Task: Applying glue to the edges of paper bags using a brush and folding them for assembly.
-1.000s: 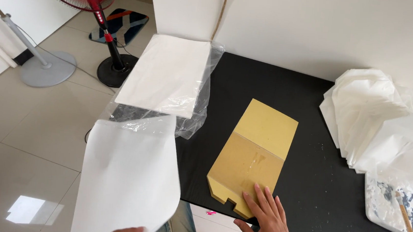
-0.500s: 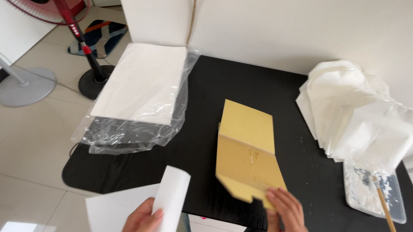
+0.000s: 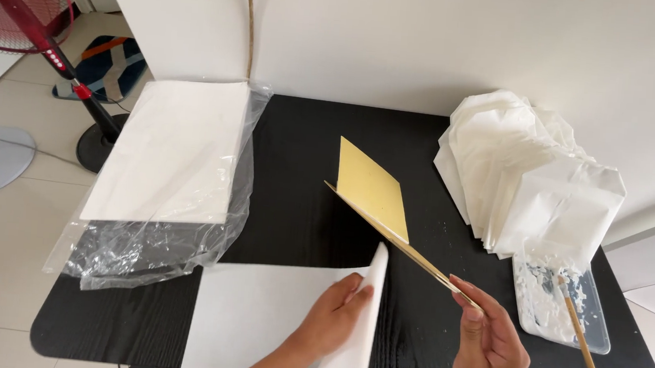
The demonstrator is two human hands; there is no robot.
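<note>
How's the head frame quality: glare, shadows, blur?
Head view: even daylight, sharp focus, no motion blur on the left hand or right hand; mild glare on the crinkled plastic wrap; soft shadows on the black table; slight wide-angle bending at edges.

Bright, even daylight; soft shadows, sharp focus, slight wide-angle distortion.
</note>
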